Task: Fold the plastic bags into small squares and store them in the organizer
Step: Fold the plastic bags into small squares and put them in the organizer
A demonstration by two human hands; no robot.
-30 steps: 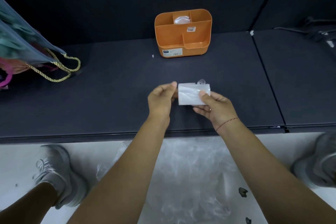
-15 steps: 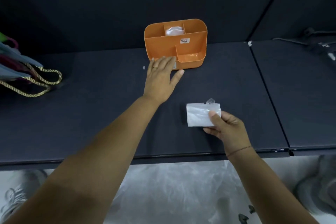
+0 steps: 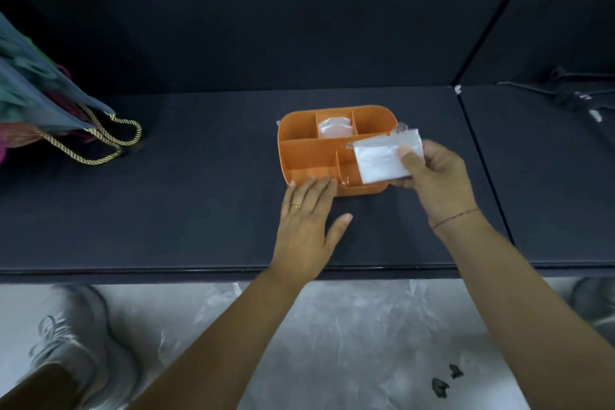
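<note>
One folded bag (image 3: 382, 160) pinched in right fingers (image 3: 412, 161), over organizer (image 3: 294, 130).

Hidden behind the folded bag (image 3: 382, 159): most of the organizer's (image 3: 306, 151) near-right compartment, and the right grip's (image 3: 436, 180) fingers, thumb alone showing. Under the left grip's (image 3: 307, 226) fingertips: part of the organizer's front wall. Cut off at 9 o'clock: cloth tote (image 3: 43, 100) with rope handles. Cut off and blurred at 4 o'clock: grey shoe (image 3: 595, 304). At 5 o'clock: dark specks (image 3: 444, 382), too small to tell. At 2 o'clock: dim, blurred cable (image 3: 570, 94).
</note>
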